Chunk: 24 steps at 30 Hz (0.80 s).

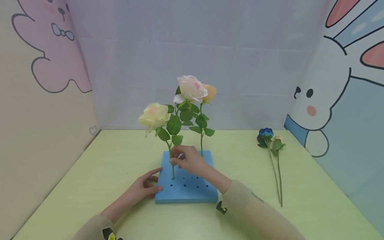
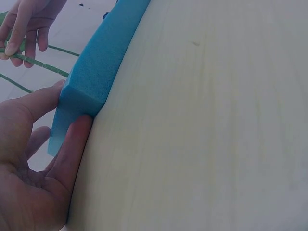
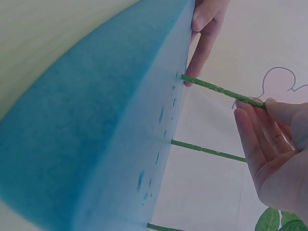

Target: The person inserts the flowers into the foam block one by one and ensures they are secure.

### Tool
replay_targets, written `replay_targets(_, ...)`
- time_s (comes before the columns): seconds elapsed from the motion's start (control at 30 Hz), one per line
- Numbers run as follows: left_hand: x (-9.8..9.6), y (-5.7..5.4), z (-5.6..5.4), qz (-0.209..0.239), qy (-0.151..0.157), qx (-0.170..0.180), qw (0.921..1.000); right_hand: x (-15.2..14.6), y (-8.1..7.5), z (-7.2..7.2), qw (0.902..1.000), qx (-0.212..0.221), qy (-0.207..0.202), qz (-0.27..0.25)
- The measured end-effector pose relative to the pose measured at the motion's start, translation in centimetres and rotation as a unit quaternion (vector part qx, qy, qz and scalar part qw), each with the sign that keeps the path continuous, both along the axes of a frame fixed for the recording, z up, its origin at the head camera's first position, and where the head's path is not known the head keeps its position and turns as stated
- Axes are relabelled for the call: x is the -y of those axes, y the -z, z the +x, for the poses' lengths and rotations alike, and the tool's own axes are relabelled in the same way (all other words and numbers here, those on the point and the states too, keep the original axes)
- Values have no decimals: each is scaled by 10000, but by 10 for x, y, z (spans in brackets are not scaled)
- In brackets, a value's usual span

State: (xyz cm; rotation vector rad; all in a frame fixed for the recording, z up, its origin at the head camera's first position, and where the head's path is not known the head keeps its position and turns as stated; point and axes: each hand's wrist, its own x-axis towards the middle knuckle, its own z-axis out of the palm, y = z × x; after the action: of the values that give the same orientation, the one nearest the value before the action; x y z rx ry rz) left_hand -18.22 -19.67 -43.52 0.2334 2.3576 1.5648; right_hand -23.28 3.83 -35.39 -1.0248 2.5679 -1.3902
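Rose (image 1: 154, 116): yellow; stem (image 1: 173, 171) foot at block's (image 1: 192, 196) 9 o'clock side.
Right hand (image 1: 190, 161): pinching stem; seating it, probably.
Left hand (image 1: 143, 186): fingers extended, touching block's 9 o'clock edge.
Next: likely calls for steady pressure, then release.

Pale yellow-green table (image 1: 240, 160), creased lilac backdrop (image 1: 255, 70), pink cartoon animal (image 1: 60, 63) at left, white cartoon rabbit (image 1: 324, 96) at right

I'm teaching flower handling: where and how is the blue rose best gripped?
Probably pinch the blue rose at its bare mid-stem, from above and the person's left: it lies on the table, the cream rose's stem to its right, apart there but close at the lower ends.
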Motion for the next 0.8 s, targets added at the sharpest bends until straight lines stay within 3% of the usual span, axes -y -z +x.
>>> replay_targets(0.17,0,0,-1,-101,-34,-27,9999,-1,2,-3,9999,-100,-65,3)
replay_targets(0.8,-1,-1,-2,-249,-57,-17,9997,-2,2,-2,9997,179,-143,35)
